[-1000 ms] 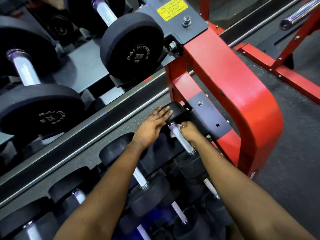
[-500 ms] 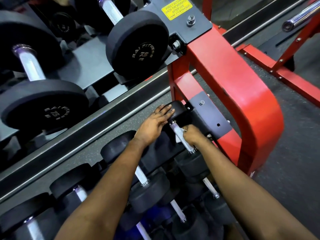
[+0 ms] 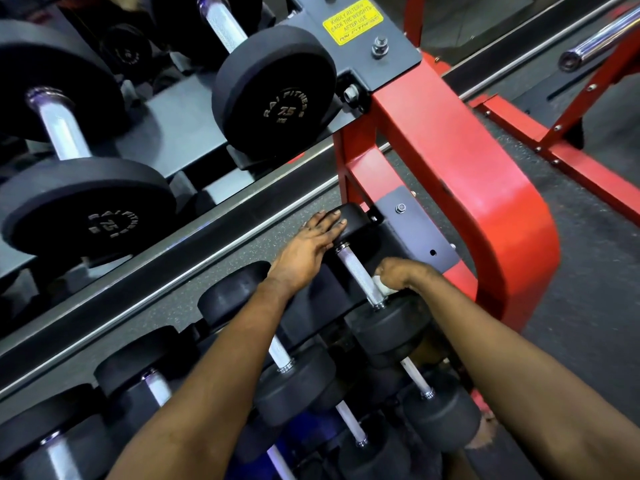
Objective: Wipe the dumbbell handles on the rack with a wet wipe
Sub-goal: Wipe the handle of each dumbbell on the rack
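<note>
Head view: the dumbbell being wiped lies at the right end of the lower shelf, just beside the red rack frame [image 3: 467, 188]. Your left hand [image 3: 311, 244] rests flat on the dumbbell's far head [image 3: 360, 223], with the fingers straight and together and nothing gripped. Your right hand [image 3: 398, 271] is curled round the lower end of the knurled handle [image 3: 356, 271] and clamps the white wet wipe [image 3: 381, 285] against the metal, just above the near head [image 3: 391, 327]. Only a small fold of the wipe shows below the fingers. The upper part of the handle is bare between your two hands.

More dumbbells fill the same shelf to the left and the tier below — their handles run parallel to this one. On the upper shelf stand two larger dumbbells [image 3: 273, 95], each marked 7.5. A yellow label [image 3: 353, 22] sits on the grey plate at the top of the frame. A chrome bar [image 3: 602, 39] shows at the upper right, over the dark floor [image 3: 588, 323].
</note>
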The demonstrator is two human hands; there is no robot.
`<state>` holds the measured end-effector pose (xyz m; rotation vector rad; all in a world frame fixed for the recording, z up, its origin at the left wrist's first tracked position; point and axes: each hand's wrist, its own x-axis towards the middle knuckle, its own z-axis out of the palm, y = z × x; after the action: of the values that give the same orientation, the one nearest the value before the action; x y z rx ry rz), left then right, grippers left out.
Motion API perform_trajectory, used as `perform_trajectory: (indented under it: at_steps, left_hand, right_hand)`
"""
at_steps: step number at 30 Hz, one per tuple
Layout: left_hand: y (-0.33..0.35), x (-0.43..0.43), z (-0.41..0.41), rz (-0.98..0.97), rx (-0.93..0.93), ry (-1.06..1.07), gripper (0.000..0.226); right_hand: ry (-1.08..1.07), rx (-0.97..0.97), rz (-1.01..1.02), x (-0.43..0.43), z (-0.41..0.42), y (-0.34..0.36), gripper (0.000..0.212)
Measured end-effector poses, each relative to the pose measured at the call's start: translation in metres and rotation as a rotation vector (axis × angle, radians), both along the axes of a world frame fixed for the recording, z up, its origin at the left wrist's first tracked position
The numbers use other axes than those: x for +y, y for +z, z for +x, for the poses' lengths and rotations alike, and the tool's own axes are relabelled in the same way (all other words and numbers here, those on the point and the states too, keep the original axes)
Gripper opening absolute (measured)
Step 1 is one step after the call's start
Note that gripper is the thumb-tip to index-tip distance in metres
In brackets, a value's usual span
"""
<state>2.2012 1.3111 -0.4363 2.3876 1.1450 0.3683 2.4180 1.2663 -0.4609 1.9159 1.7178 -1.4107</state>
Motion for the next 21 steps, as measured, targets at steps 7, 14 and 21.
perform_trajectory:
  at_steps: [7,14,21]
  left_hand:
    - [0.0,-0.003,0.004,-0.01,0.042,0.03,0.055]
    - [-0.001,-0.004,0.006,-0.005,0.08,0.048,0.058]
    - [0.005,-0.007,0.013,-0.046,0.172,0.083,0.065]
  right_hand:
    - [0.055,-0.086,-0.003,-0.007,-0.013,-0.011,0.03]
    - [-0.141,-0.06,0.061,-0.005,-0.016,-0.011,0.029]
    - [-0.514,0.014,0.206,-0.014,-0.029,-0.005,0.029]
